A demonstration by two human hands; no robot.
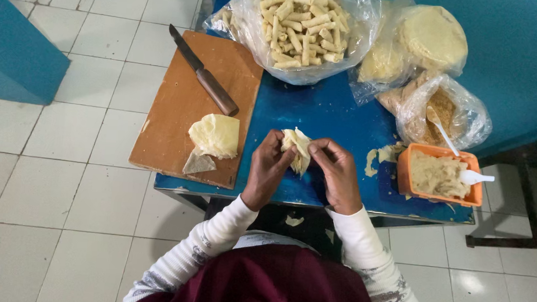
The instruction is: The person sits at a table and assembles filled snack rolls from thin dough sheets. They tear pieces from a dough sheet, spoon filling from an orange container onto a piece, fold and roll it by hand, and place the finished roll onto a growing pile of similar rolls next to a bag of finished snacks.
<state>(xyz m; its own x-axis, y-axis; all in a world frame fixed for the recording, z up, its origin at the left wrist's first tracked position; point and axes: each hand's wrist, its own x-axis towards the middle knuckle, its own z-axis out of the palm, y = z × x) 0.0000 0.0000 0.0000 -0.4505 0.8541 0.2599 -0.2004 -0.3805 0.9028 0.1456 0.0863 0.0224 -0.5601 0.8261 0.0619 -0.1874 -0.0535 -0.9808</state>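
Note:
A thin pale wrapper sheet point(297, 148), partly folded, is pinched between both my hands above the small blue table point(325, 114). My left hand point(267, 169) grips its left side. My right hand point(338, 170) grips its right side. Left of my hands, a stack of pale wrapper sheets point(215, 135) lies on a brown wooden cutting board point(183, 103), with a loose triangular piece point(197, 162) beside it. To the right stands an orange tub of beige filling point(439, 176) with a white plastic spoon point(476, 177) resting in it.
A knife with a brown handle point(203, 73) lies on the board's far part. A clear bag of finished rolls point(302, 21) sits at the table's far edge, with bags of round sheets point(420, 43) and crumbs point(441, 110) at the right. White floor tiles surround the table.

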